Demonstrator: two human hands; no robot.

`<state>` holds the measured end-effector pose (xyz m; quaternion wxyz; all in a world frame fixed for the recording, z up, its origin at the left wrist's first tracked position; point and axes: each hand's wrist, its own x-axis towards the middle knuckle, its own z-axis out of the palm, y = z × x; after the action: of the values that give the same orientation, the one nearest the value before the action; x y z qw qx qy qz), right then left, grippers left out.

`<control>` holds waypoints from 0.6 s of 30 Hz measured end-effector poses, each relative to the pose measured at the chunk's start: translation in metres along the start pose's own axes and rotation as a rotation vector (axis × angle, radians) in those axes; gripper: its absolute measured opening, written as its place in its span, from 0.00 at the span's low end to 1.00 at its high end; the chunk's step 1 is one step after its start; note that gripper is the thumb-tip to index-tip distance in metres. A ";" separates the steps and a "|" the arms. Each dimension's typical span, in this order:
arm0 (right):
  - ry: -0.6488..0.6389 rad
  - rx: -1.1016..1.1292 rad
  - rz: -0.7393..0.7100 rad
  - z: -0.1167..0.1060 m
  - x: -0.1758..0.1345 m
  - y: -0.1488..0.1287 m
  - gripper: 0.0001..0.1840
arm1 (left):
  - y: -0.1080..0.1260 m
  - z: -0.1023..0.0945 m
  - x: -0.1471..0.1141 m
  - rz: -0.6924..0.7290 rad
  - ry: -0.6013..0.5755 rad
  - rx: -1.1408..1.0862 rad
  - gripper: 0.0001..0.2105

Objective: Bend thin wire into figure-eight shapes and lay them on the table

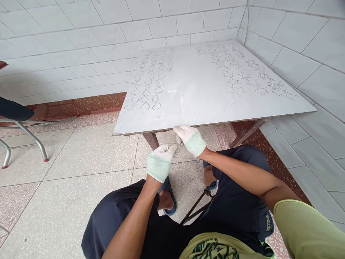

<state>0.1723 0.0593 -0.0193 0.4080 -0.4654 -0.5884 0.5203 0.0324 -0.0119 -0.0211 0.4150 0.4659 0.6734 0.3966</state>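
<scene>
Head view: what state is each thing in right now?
Left hand: gloved, fingers pinched together.
Right hand: gloved, fingers curled.
Thin wire: between the hands, mostly hidden.
Star-shaped wires: bent, some overlapping.
Figure-eight wires: bent, laid in rows.
Board: flat, partly covered.
Metal-legged seat: standing upright.

Left hand and right hand: gloves of matt white knit, cuffs ribbed green cloth. Wire at the fingers: thin, finish too small to read. Figure-eights and stars: fine, dull grey, metal-looking wire. Bench: top pale, smooth, faint sheen, scuffed; legs brown wood, worn matt. Wall: smooth glazed tile, soft gloss. Skirting: red-brown, mottled, stone-like, polished. Floor: speckled terrazzo, low sheen. Seat frame, far left: shiny metal tube, red plastic-looking feet. Trousers: dark smooth cloth. Shirt: matt green fabric, printed front. Sandals: blue, rubbery, matt.
</scene>
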 end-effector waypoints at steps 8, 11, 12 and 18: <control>-0.118 0.017 0.020 -0.005 0.005 0.004 0.24 | -0.012 -0.019 0.013 0.060 0.020 -0.325 0.17; -0.244 0.102 0.029 -0.008 0.007 0.006 0.21 | -0.017 -0.024 0.024 0.030 -0.106 -0.499 0.18; -0.285 0.118 0.010 -0.009 0.007 0.006 0.21 | -0.017 -0.025 0.027 0.027 -0.164 -0.550 0.18; -0.436 0.120 -0.106 -0.017 0.002 -0.004 0.24 | -0.011 -0.025 0.035 0.066 -0.329 -0.591 0.21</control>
<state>0.1879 0.0651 -0.0128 0.3252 -0.2852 -0.6543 0.6204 -0.0021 0.0150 -0.0295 0.6220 0.4045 0.4380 0.5075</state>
